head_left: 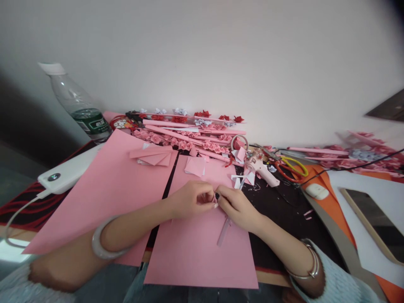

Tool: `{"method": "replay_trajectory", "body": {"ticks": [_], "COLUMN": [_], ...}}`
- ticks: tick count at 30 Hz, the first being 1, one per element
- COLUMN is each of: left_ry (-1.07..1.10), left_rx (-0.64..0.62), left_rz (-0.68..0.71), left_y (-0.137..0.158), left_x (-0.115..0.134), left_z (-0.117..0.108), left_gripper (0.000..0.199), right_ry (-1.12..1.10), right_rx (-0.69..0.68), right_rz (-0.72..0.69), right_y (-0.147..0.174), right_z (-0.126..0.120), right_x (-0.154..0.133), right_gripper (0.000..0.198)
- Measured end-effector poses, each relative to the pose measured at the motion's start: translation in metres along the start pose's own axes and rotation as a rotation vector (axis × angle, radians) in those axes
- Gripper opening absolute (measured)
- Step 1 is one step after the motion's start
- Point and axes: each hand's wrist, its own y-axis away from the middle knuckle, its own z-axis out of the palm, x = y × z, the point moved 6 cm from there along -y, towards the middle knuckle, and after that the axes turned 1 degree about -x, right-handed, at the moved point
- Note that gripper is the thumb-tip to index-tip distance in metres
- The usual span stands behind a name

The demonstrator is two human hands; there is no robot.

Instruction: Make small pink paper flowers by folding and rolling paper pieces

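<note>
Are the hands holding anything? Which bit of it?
Yes, the left hand and right hand seem to pinch a small dark thing where they meet. It's too covered to tell what it is or which part they hold.

Bottle (77, 101) left, sheets (202, 261) between, phone (374, 223) right
</note>
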Motion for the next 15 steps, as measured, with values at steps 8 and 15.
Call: {"method": "replay_trajectory", "body": {"ticks": [8, 15], "left_ry": [-0.052, -0.049], "left_rx": [0.018, 0.014], "left_rz": [0.038, 0.060], "left_y": [-0.0026, -0.0026], "left_x": [-0.0035, -0.0028], "left_z": [-0.0021, -0.0021], "left_gripper": [0.012, 0.014], "right_ry": [-0.047, -0.061], "right_rx": [-0.044, -0.070], "right_rz": [-0.015, -0.038], "right_y": [0.0013, 0.0004], "right_z": [-0.0007, -0.0007], "right_x": [-0.0009, -0.0028], "right_gripper": [0.019, 0.018]}}
